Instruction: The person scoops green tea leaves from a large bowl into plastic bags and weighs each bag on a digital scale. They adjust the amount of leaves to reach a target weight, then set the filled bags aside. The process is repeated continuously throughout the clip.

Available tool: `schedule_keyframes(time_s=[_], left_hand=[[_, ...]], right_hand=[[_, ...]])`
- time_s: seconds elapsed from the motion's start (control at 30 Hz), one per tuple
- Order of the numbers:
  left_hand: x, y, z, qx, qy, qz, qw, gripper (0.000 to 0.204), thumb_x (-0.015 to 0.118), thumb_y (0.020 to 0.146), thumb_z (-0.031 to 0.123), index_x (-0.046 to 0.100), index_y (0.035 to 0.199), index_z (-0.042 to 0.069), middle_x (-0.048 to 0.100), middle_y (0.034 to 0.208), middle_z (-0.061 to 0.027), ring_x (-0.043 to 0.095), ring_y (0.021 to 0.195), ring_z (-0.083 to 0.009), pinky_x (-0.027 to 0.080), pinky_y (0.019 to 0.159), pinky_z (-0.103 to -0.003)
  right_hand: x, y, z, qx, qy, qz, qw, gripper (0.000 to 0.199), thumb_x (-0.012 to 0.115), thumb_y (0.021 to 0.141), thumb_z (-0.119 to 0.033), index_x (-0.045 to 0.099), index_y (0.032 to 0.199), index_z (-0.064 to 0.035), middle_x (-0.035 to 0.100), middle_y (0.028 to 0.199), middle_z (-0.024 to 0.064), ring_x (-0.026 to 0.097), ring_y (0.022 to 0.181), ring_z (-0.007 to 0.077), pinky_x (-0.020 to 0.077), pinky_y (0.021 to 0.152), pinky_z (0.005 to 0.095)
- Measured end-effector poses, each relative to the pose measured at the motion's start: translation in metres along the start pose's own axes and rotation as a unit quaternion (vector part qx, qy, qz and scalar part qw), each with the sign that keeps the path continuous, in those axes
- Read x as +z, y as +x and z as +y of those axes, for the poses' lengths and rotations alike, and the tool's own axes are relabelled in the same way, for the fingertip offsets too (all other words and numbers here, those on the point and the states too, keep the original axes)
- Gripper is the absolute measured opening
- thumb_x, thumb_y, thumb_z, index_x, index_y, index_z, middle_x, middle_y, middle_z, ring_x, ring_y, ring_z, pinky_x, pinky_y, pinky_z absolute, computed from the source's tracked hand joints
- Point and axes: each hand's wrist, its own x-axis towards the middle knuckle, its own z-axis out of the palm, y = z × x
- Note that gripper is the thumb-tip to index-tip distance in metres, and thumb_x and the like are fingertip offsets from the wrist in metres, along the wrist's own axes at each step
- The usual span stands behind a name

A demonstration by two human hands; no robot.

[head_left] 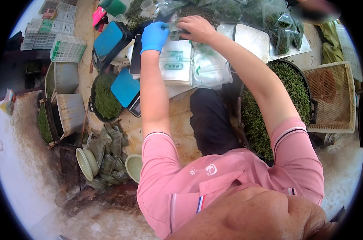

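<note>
My left hand [154, 37], in a blue glove, has its fingers closed on the edge of a clear plastic bag [174, 31] at the far side of the table. From the other side, my bare right hand [198, 29] pinches the same bag with bent fingers. What lies inside the bag is hard to make out. Just below both hands rests a stack of flat white printed bags [175, 66], with loose clear bags [211, 66] to its right. A dark flat panel [136, 54] stands left of the stack.
Filled bags [283, 40] of green peppercorns lie far right beside a silver scale plate [251, 42]. A large basket of green peppercorns [259, 120] and a wire-mesh tray [329, 96] stand at right. Blue scales [125, 88], a smaller green-filled basket [106, 96] and bowls [87, 164] are at left.
</note>
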Motion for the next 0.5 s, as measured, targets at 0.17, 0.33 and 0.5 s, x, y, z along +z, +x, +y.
schedule_keyframes(time_s=[0.17, 0.33, 0.5], left_hand=[[-0.028, -0.020, 0.040, -0.023, -0.196, 0.168, 0.966, 0.029, 0.073, 0.090, 0.015, 0.073, 0.114, -0.001, 0.076, 0.099, -0.0150, 0.072, 0.083, -0.0180, 0.057, 0.077, -0.030], [-0.059, -0.100, 0.107, -0.060, -0.394, 0.281, 0.873, 0.028, 0.062, 0.099, 0.006, 0.065, 0.124, -0.007, 0.073, 0.106, -0.0170, 0.070, 0.091, -0.0187, 0.057, 0.085, -0.030], [-0.017, -0.185, 0.162, -0.105, -0.423, 0.179, 0.882, 0.025, 0.059, 0.100, 0.003, 0.067, 0.122, -0.007, 0.073, 0.097, -0.0148, 0.070, 0.083, -0.0185, 0.057, 0.076, -0.030]], right_hand=[[0.005, 0.002, 0.008, 0.169, 0.144, 0.080, 0.972, 0.023, 0.069, 0.091, -0.029, 0.077, 0.101, -0.0092, 0.075, 0.105, 0.0062, 0.069, 0.097, 0.0300, 0.0554, 0.083, 0.0405], [-0.072, -0.004, 0.026, 0.240, 0.268, 0.120, 0.925, 0.027, 0.069, 0.095, -0.029, 0.076, 0.107, -0.0058, 0.076, 0.091, 0.0109, 0.069, 0.078, 0.0199, 0.0543, 0.073, 0.0353], [-0.272, -0.096, 0.043, 0.384, 0.384, 0.134, 0.829, 0.023, 0.072, 0.095, -0.019, 0.077, 0.111, -0.0031, 0.073, 0.081, -0.0013, 0.060, 0.068, 0.0061, 0.0496, 0.064, 0.0256]])
